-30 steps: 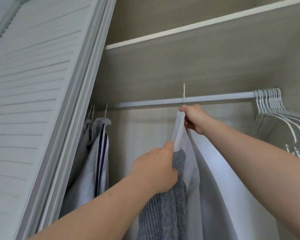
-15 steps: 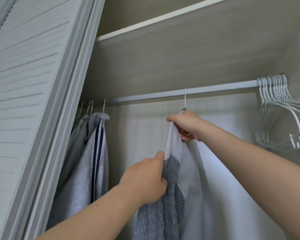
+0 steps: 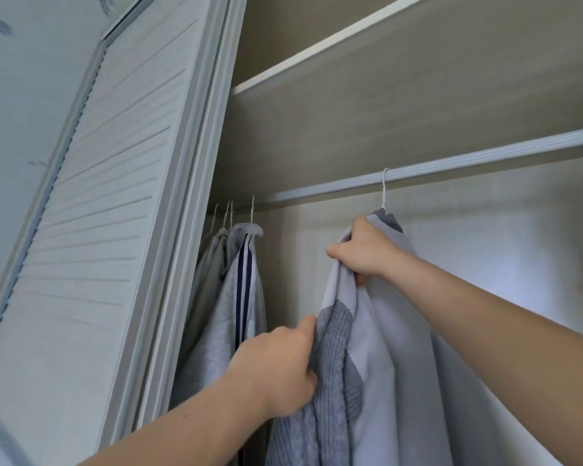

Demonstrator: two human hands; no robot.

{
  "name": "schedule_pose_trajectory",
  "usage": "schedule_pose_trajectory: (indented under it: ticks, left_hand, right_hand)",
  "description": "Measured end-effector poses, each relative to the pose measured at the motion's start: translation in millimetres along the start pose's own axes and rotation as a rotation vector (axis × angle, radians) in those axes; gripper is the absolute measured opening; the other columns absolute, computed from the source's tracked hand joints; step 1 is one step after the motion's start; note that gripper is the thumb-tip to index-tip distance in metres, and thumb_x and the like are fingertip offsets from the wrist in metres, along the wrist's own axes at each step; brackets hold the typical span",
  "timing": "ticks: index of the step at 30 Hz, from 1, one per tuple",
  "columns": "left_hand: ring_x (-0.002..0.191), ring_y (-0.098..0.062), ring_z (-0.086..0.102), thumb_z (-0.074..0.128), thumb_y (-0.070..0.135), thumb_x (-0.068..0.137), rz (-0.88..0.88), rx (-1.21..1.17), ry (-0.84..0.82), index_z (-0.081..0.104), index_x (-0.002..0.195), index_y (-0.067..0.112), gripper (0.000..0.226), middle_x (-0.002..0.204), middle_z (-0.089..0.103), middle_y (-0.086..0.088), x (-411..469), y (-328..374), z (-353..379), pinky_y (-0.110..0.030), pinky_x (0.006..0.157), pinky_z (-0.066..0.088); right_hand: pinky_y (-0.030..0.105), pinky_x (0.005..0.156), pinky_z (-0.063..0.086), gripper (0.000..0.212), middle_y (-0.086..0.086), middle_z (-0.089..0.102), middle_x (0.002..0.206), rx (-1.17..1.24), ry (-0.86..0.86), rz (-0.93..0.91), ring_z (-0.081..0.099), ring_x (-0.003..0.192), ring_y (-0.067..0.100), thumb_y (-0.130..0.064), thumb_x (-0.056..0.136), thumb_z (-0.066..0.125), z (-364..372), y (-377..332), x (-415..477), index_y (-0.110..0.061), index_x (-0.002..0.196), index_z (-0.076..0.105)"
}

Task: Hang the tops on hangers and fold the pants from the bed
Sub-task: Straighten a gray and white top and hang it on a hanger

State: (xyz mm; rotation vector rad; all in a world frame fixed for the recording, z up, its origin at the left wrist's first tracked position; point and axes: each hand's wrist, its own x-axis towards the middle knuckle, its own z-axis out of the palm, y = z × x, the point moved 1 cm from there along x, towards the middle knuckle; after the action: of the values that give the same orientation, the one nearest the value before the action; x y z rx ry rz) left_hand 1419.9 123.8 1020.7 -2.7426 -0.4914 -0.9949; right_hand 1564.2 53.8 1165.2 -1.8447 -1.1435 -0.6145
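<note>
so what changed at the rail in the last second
The hanger hook came down from above the rail and hangs on it. The right hand slid from the hanger's neck down the top to its white shoulder. The left hand kept gripping its grey knit front; the hung tops on the left stayed put.

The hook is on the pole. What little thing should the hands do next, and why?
Probably slide the white and grey top left along the rod. Its hanger hook sits over the rod, the right hand grips it near the collar, the left hand grips lower, and a gap separates it from the hung tops.
</note>
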Motion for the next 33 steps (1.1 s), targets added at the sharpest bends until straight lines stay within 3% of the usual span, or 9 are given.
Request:
schedule_pose_trajectory:
  ticks: [8, 15, 18, 21, 26, 30, 33]
  left_hand:
    - [0.079, -0.029, 0.058, 0.051, 0.024, 0.092, -0.124, 0.095, -0.051, 0.033, 0.123, 0.021, 0.036, 0.088, 0.054, -0.002, -9, -47, -12, -0.039, 0.062, 0.045]
    - [0.075, -0.028, 0.061, 0.049, 0.018, 0.093, -0.233, 0.1, -0.072, 0.033, 0.124, 0.02, 0.035, 0.086, 0.058, -0.005, -19, -79, -15, -0.047, 0.067, 0.056]
    - [0.077, -0.027, 0.061, 0.05, 0.015, 0.093, -0.265, 0.129, -0.072, 0.033, 0.127, 0.02, 0.039, 0.09, 0.057, -0.005, -21, -82, -14, -0.048, 0.069, 0.057]
    - [0.083, -0.029, 0.061, 0.052, 0.014, 0.093, -0.292, 0.149, -0.103, 0.032, 0.134, 0.021, 0.046, 0.099, 0.058, -0.006, -20, -82, -12, -0.05, 0.075, 0.057]
    - [0.09, -0.03, 0.061, 0.052, 0.013, 0.094, -0.327, 0.18, -0.136, 0.029, 0.142, 0.022, 0.054, 0.108, 0.057, -0.008, -19, -83, -11, -0.05, 0.079, 0.056]
    - [0.09, -0.031, 0.062, 0.051, 0.012, 0.093, -0.322, 0.179, -0.145, 0.03, 0.142, 0.023, 0.054, 0.109, 0.058, -0.008, -22, -79, -6, -0.05, 0.078, 0.057]
    - [0.084, -0.029, 0.062, 0.051, 0.008, 0.093, -0.308, 0.174, -0.142, 0.032, 0.14, 0.026, 0.054, 0.104, 0.06, -0.007, -28, -71, -7, -0.049, 0.074, 0.058]
  right_hand:
    - [0.03, 0.045, 0.052, 0.024, 0.009, 0.048, 0.066, 0.133, -0.153, -0.057, 0.065, 0.053, 0.03, -0.019, 0.082, 0.063, 54, -25, 29, -0.01, 0.08, 0.041]
    - [0.027, 0.04, 0.045, 0.028, 0.009, 0.049, 0.065, 0.187, -0.179, -0.124, 0.055, 0.047, 0.027, -0.016, 0.085, 0.063, 104, -48, 56, -0.016, 0.073, 0.038]
    - [0.026, 0.041, 0.038, 0.03, 0.009, 0.04, 0.054, 0.225, -0.209, -0.148, 0.043, 0.042, 0.023, -0.007, 0.084, 0.059, 130, -50, 69, -0.012, 0.065, 0.036]
    - [0.03, 0.048, 0.027, 0.038, 0.008, 0.038, 0.056, 0.182, -0.199, -0.182, 0.04, 0.056, 0.023, -0.004, 0.086, 0.06, 150, -48, 83, -0.012, 0.058, 0.035]
    - [0.032, 0.049, 0.025, 0.038, 0.008, 0.04, 0.065, 0.241, -0.211, -0.147, 0.04, 0.062, 0.023, -0.01, 0.095, 0.059, 177, -40, 98, -0.01, 0.063, 0.037]
    - [0.034, 0.066, 0.041, 0.014, 0.014, 0.056, 0.089, 0.246, -0.155, -0.174, 0.057, 0.088, 0.032, -0.016, 0.097, 0.055, 175, -18, 86, -0.005, 0.088, 0.057]
    - [0.038, 0.075, 0.047, 0.013, 0.007, 0.061, 0.083, 0.232, -0.246, -0.226, 0.061, 0.082, 0.032, -0.017, 0.098, 0.057, 160, -3, 63, -0.008, 0.089, 0.06]
